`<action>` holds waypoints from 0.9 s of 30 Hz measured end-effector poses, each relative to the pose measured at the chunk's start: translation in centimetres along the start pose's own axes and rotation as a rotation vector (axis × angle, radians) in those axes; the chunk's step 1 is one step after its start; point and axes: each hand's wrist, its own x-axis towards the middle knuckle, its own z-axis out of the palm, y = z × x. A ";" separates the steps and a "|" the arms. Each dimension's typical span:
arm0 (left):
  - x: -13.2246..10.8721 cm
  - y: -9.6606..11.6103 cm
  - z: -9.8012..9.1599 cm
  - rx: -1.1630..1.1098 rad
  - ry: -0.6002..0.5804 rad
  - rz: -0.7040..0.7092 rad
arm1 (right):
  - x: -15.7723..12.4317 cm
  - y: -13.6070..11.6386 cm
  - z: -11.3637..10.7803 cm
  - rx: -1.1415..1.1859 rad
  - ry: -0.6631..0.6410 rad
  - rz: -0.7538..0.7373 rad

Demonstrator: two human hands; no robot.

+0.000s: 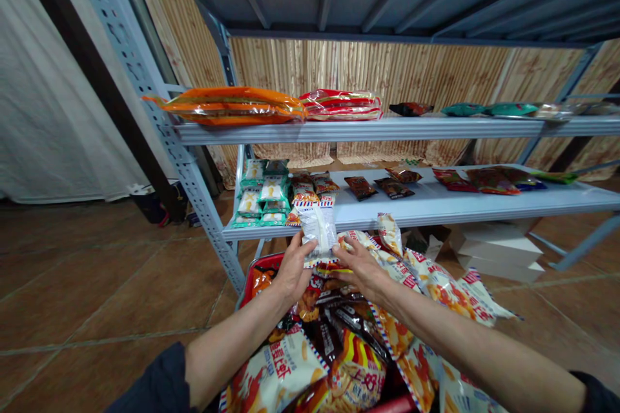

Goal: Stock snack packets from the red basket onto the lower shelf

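A white snack bag (317, 229) with a striped edge and small print stands tilted between my hands, at the front edge of the lower shelf. My left hand (294, 268) grips its left side, thumb lying across the front. My right hand (363, 268) is at the bag's right edge, its fingers apart and fingertips by the edge. Behind the bag, similar snack bags (304, 188) are stacked on the shelf, partly hidden. Below my hands, a red basket (249, 284) is heaped with snack bags, including a large white bag (278, 371) and dark brown packets (327, 335).
Green-and-white packets (250, 200) are stacked at the left of the lower shelf (334, 214). Brown packets (361, 188) lie farther right. The middle shelf (339, 131) carries an orange bag (232, 106). A metal upright (181, 174) stands at left, white boxes (494, 248) below right.
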 end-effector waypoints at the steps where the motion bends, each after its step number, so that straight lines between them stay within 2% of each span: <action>1: 0.1 -0.1 0.0 -0.007 -0.005 0.013 | -0.1 0.1 0.0 0.070 -0.058 0.048; 4: 0.1 -0.4 0.1 0.009 -0.017 0.034 | -0.1 0.3 0.0 0.210 -0.156 0.087; 8: 0.1 -0.3 0.0 0.035 -0.021 0.021 | 0.3 0.6 -0.1 0.288 -0.107 0.080; 14: 0.8 0.6 0.0 0.025 -0.043 0.053 | 0.3 0.7 -0.4 0.270 -0.014 0.084; 21: 2.3 1.2 -0.6 0.031 0.129 0.076 | 0.6 1.4 -0.8 0.232 0.003 0.077; 27: 2.8 1.4 -1.1 0.052 0.201 0.091 | 0.3 1.2 -0.6 0.155 0.018 0.079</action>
